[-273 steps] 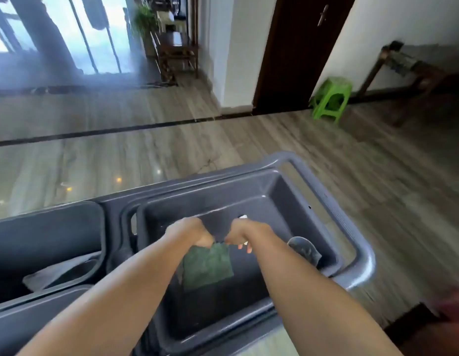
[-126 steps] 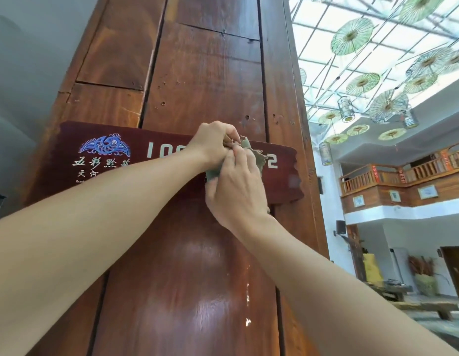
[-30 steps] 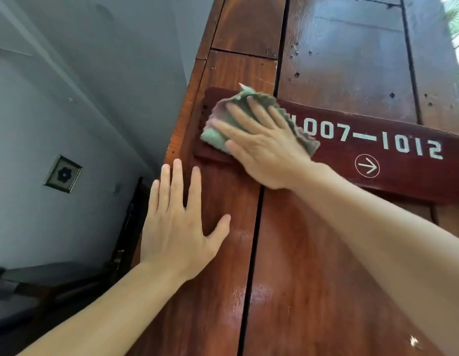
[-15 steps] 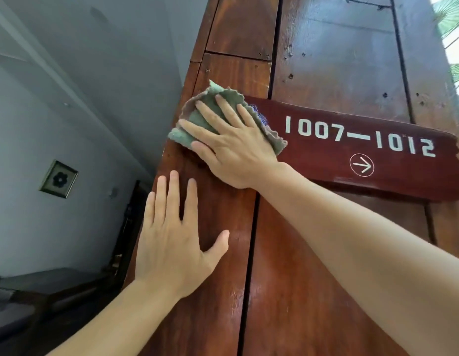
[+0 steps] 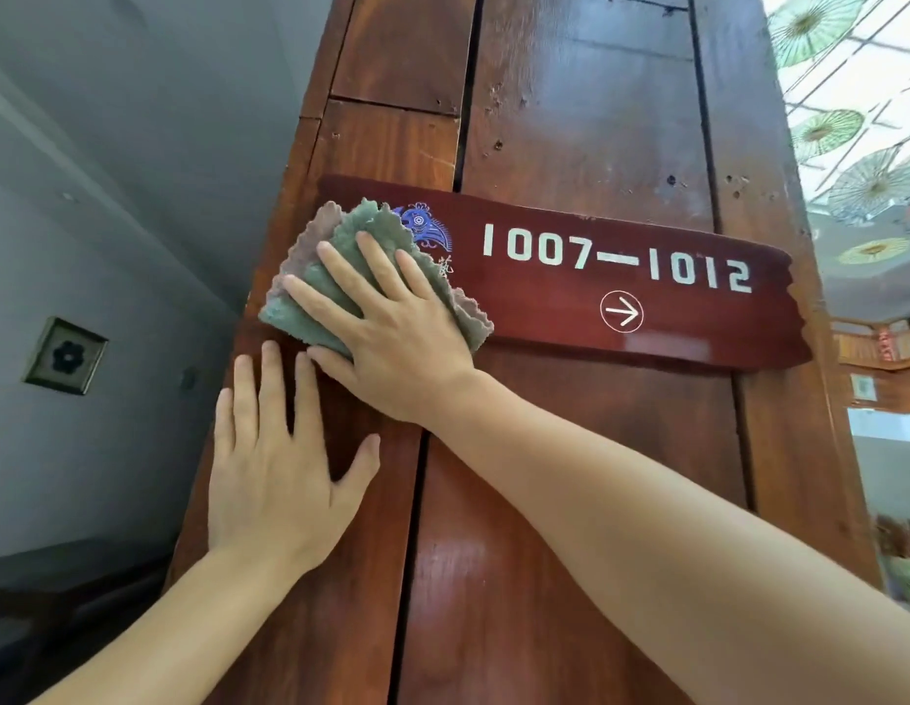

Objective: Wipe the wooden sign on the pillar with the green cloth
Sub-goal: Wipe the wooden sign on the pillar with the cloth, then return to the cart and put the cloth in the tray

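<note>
1. Pillar [image 5: 585,119]: tall post of reddish-brown varnished planks, seen from below; dark vertical seams run between the planks, and small holes mark the upper boards.
2. Sign [image 5: 616,292]: dark red wooden board fixed across the pillar, tilted down toward the right, with a ragged right end. It carries white numerals "1007—1012", a white circled arrow [image 5: 622,311] pointing right beneath them, and a blue emblem [image 5: 426,230] near its left part, partly covered.
3. Cloth [image 5: 336,256]: green, with a pinkish-grey underside showing at its scalloped edges; bunched and spread flat over the left end of the sign, overlapping the pillar's left edge.
4. Right hand [image 5: 392,328]: flat, fingers extended and splayed, palm pressing the cloth against the sign; it pins the cloth rather than clasping it. The forearm crosses the frame from the lower right.
5. Left hand [image 5: 280,460]: open and empty, palm flat on the pillar just below the cloth, fingers pointing upward, thumb spread to the right. Its fingertips lie close beneath the cloth's lower edge.
6. Wall [image 5: 112,221]: grey surface to the left of the pillar, bearing a small framed picture [image 5: 65,356].
7. Parasols [image 5: 824,22]: pale green decorative umbrellas hanging beneath a bright ceiling at upper right.
</note>
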{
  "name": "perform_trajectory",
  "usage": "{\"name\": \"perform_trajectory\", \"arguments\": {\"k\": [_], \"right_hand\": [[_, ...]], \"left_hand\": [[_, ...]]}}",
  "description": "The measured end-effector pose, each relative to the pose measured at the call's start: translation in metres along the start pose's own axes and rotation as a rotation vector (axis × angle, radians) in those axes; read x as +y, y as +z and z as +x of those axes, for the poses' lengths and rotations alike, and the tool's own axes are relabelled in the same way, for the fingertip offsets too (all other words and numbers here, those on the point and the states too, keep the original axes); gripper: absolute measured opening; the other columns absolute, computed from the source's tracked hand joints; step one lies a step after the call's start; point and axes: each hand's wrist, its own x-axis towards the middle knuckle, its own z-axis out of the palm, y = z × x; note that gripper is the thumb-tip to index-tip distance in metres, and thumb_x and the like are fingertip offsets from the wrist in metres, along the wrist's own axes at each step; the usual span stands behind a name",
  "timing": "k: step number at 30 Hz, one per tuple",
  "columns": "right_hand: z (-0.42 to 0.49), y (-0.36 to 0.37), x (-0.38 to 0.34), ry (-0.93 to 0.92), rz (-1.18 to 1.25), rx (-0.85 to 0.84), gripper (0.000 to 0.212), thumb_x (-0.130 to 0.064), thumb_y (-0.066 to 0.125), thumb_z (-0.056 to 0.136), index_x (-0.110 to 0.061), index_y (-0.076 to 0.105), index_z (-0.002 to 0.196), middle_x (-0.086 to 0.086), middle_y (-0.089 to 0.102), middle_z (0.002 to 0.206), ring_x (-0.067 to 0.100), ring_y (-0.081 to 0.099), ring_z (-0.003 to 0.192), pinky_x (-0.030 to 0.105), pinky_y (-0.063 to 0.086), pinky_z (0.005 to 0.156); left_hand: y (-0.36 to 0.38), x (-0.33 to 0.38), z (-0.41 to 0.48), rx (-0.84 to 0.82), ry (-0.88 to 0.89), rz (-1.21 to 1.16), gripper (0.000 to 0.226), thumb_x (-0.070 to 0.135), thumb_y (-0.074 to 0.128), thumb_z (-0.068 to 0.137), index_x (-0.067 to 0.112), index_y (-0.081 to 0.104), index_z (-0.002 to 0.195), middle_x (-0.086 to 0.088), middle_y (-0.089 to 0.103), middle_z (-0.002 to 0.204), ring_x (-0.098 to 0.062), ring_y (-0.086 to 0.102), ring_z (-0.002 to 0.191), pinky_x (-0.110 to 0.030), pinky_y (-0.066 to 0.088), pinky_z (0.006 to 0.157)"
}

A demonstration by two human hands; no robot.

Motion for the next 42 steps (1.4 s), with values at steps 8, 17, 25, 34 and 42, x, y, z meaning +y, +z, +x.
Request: {"name": "perform_trajectory", "arguments": {"k": [8,17,25,34,42], "right_hand": [[-0.069,-0.001,0.025,0.241,0.316,0.095,0.061,0.003,0.051,0.089,-0.010,0.047,0.149,0.014,0.047,0.154,0.038,0.031,0.148,0.053,0.027,0.120],[-0.171,-0.057,0.009,0.686,1.394,0.110,0.040,-0.014,0.044,0.106,-0.032,0.057,0.139,-0.015,0.068,0.125,0.002,0.065,0.104,0.025,0.055,0.093],[-0.225,-0.093,-0.026,1.079,2.469,-0.285,0.031,-0.007,0.064,0.089,-0.009,0.069,0.119,0.022,0.072,0.117,0.035,0.070,0.103,0.048,0.059,0.088],[-0.290,-0.165,-0.173,1.475,2.669,-0.797,0.038,-0.025,0.059,0.078,-0.001,0.079,0.099,0.020,0.076,0.101,0.034,0.074,0.091,0.043,0.059,0.083],[-0.292,-0.280,-0.360,1.532,2.591,-1.291,0.041,-0.008,0.056,0.089,0.003,0.065,0.128,0.024,0.070,0.118,0.037,0.070,0.100,0.046,0.059,0.084]], "left_hand": [[0.001,0.005,-0.005,-0.118,-0.162,-0.021,0.085,0.059,0.026,0.096,0.003,0.009,0.158,-0.024,0.009,0.166,-0.046,0.005,0.152,-0.058,0.016,0.121],[-0.029,0.050,-0.025,-0.271,-0.252,-0.236,0.076,0.058,0.026,0.097,0.013,0.019,0.158,-0.015,0.009,0.168,-0.036,0.003,0.154,-0.054,0.017,0.120],[-0.088,0.083,-0.120,-0.732,-0.706,-0.982,0.073,0.085,0.038,0.076,0.025,0.072,0.101,0.000,0.079,0.093,-0.021,0.076,0.084,-0.043,0.062,0.068],[-0.181,-0.012,-0.278,-1.083,-1.121,-1.292,0.037,0.018,0.068,0.091,0.008,0.064,0.126,-0.014,0.074,0.120,-0.032,0.071,0.110,-0.049,0.057,0.086],[-0.330,-0.139,-0.390,-0.965,-1.372,-1.001,0.025,0.007,0.066,0.092,0.006,0.069,0.116,-0.011,0.079,0.107,-0.026,0.075,0.098,-0.038,0.060,0.078]]}}
